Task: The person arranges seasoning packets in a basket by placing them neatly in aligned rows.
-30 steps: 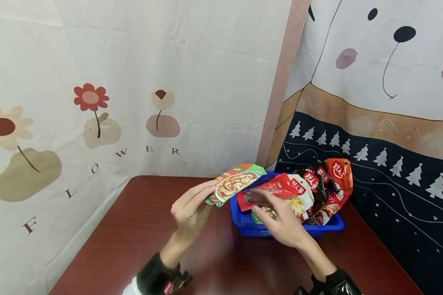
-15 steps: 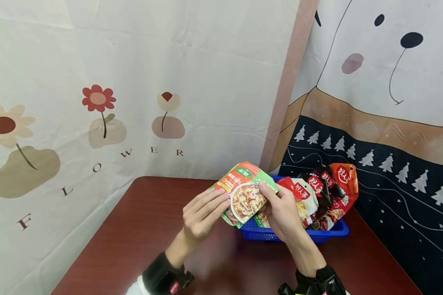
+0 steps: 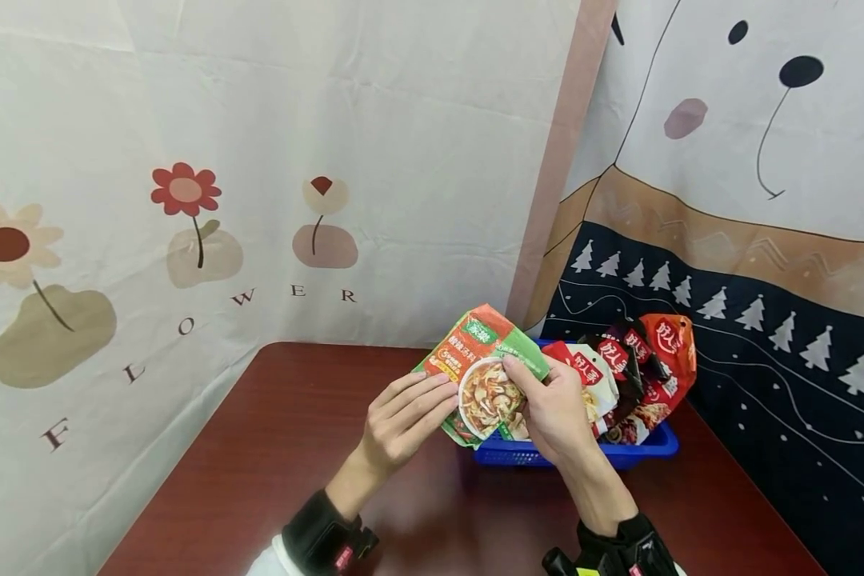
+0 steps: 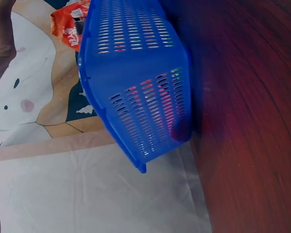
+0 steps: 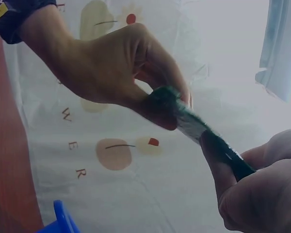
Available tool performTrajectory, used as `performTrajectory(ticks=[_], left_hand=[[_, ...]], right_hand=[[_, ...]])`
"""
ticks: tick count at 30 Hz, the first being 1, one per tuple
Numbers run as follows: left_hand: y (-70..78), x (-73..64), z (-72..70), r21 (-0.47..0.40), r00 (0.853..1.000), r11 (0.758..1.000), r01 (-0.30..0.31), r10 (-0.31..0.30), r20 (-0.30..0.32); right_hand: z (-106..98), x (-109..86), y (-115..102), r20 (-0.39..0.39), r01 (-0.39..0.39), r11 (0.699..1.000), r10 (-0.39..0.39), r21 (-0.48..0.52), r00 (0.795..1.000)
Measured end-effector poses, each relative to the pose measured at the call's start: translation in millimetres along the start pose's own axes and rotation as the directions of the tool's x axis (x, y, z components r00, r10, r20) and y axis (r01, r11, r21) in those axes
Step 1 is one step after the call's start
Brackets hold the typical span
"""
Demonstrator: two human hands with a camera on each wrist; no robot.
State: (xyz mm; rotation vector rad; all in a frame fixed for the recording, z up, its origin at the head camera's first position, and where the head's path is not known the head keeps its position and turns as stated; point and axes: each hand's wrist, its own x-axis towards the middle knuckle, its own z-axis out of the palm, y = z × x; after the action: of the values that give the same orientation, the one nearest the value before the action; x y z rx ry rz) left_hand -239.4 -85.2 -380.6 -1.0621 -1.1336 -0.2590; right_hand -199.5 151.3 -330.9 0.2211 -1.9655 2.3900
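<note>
Both hands hold an orange and green seasoning packet (image 3: 468, 352), its front with a picture of a bowl of food facing the head camera. My left hand (image 3: 406, 424) pinches its left side, with straight fingers across the front and the thumb hidden behind. On the right edge, my right hand (image 3: 558, 412) pinches the packet, thumb on the front and fingers behind. The right wrist view shows the packet (image 5: 191, 125) edge-on between the two hands. A blue basket (image 3: 511, 455) stands just behind and to the right, partly covered by the packet and right hand.
Several packets fill the basket, among them a white and red packet (image 3: 599, 392), a dark packet (image 3: 615, 360) and a tall orange-red packet (image 3: 670, 376). The basket stands on a brown-red table (image 3: 281, 432). Printed cloths (image 3: 432, 160) hang behind the table.
My right hand has left the packets in the basket and come to grip the right edge of the seasoning packet. The packet has turned its front toward the head camera and tilted more upright.
</note>
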Motion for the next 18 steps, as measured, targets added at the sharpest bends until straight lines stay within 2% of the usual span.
performTrajectory(ticks=[5,7,8,9,10,11,12,13,14,15,17,18], left_hand=[[3.7,-8.7,7.3,-0.027,0.996,0.997,0.069,-0.068,0.05],[6.1,-12.4,9.9,-0.082,0.988,0.986,0.147,-0.143,0.053],[8.0,-14.2,10.4,-0.118,0.979,0.972,0.204,-0.198,0.056],[10.0,-15.9,10.5,-0.157,0.962,0.949,0.273,-0.266,0.065],[12.2,-17.6,10.2,-0.191,0.936,0.917,0.351,-0.343,0.078],[14.4,-19.1,9.5,-0.23,0.896,0.866,0.444,-0.432,0.103],[16.4,-20.5,8.4,-0.273,0.841,0.796,0.541,-0.523,0.141],[18.5,-21.2,6.8,-0.317,0.767,0.701,0.639,-0.609,0.201],[20.2,-21.5,5.1,-0.362,0.682,0.585,0.726,-0.679,0.271],[21.4,-20.8,3.2,-0.394,0.587,0.454,0.799,-0.732,0.347],[22.4,-17.9,-0.3,-0.435,0.398,0.175,0.883,-0.769,0.499],[22.5,-16.1,-1.7,-0.44,0.319,0.048,0.897,-0.76,0.567]], right_hand=[[-6.1,0.3,-1.7,-0.006,0.082,0.996,-0.082,-0.047,0.997],[-8.9,0.2,-3.2,-0.011,0.119,0.99,-0.12,-0.077,0.993],[-10.4,0.1,-3.9,-0.014,0.136,0.986,-0.138,-0.094,0.99],[-11.8,0.1,-4.5,-0.016,0.154,0.982,-0.157,-0.112,0.987],[-13.3,0.2,-4.8,-0.014,0.172,0.977,-0.175,-0.13,0.984],[-14.8,0.4,-5.2,-0.008,0.189,0.971,-0.192,-0.148,0.981],[-16.1,0.7,-5.3,0.001,0.205,0.965,-0.208,-0.165,0.978],[-17.4,0.9,-5.4,0.012,0.221,0.958,-0.222,-0.182,0.975],[-18.5,1.3,-5.3,0.024,0.234,0.952,-0.234,-0.195,0.972],[-19.4,1.7,-5.0,0.039,0.248,0.946,-0.245,-0.208,0.969],[-20.6,2.5,-4.2,0.071,0.271,0.935,-0.262,-0.229,0.963],[-20.9,2.9,-3.7,0.084,0.279,0.93,-0.266,-0.24,0.96]])
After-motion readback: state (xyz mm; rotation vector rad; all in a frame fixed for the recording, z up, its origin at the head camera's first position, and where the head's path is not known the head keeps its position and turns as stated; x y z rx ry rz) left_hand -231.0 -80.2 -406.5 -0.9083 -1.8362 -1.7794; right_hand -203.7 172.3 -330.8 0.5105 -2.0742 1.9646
